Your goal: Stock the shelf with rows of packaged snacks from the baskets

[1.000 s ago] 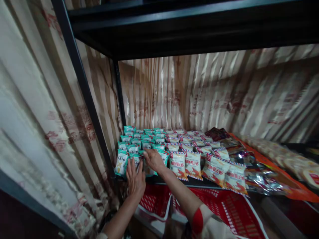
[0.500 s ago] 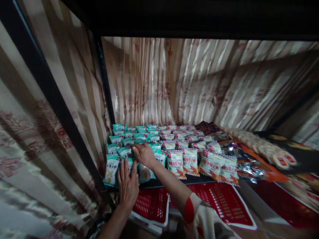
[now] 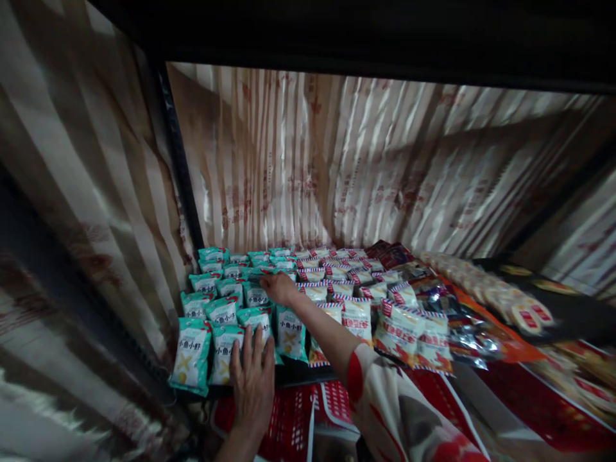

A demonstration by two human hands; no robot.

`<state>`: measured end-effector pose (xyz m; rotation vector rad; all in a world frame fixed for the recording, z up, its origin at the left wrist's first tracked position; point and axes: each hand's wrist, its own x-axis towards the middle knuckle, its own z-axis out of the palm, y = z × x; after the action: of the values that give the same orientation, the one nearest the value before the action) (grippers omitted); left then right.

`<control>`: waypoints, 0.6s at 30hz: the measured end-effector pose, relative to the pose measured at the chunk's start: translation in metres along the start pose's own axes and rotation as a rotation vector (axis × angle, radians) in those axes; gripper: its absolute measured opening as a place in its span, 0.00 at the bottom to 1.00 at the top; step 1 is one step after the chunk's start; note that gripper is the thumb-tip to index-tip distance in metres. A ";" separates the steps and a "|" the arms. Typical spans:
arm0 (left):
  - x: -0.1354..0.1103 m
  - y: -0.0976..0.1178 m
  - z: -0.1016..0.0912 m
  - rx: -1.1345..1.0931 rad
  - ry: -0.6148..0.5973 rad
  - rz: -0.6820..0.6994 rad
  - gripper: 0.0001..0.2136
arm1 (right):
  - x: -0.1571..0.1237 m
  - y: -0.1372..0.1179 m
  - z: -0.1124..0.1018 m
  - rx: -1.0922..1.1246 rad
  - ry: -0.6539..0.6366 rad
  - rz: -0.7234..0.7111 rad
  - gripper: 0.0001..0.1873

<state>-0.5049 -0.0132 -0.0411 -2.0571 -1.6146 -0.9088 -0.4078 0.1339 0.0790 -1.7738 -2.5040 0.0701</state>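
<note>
Rows of small teal-and-white snack bags [image 3: 191,353] stand on the left part of a dark shelf. My left hand [image 3: 253,372] lies with its fingers stretched out against a front-row snack bag [image 3: 256,318]. Further in, my right hand [image 3: 280,287] has its fingers closed at the top edge of another teal snack bag [image 3: 256,296]. Its fingertips are partly hidden. Another teal bag [image 3: 291,332] stands upright just below my right wrist. Right of these are rows of white bags with red print and striped edges [image 3: 407,330], partly behind my right forearm.
Shiny dark packets [image 3: 462,321], an orange packet [image 3: 514,330] and a row of round wrapped snacks [image 3: 529,316] lie further right. Red baskets [image 3: 291,417] stand below the shelf. A dark post [image 3: 176,154] and striped curtain [image 3: 298,160] bound the back left.
The view has shifted closer to the teal bags. My right hand has shifted from the second row to a bag further back. My left hand stays at the front row, now further right along it.
</note>
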 end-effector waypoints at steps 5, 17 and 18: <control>0.001 0.007 -0.005 -0.026 0.017 -0.028 0.17 | 0.001 0.029 -0.002 0.108 0.106 0.035 0.19; 0.031 0.057 0.027 -0.002 -0.006 0.089 0.20 | 0.019 0.088 -0.008 0.071 -0.018 0.073 0.15; 0.031 0.057 0.028 0.005 -0.021 0.081 0.21 | 0.019 0.091 -0.008 0.090 -0.009 0.022 0.15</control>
<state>-0.4393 0.0110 -0.0348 -2.1187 -1.5300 -0.8571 -0.3281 0.1819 0.0803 -1.7699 -2.4463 0.1891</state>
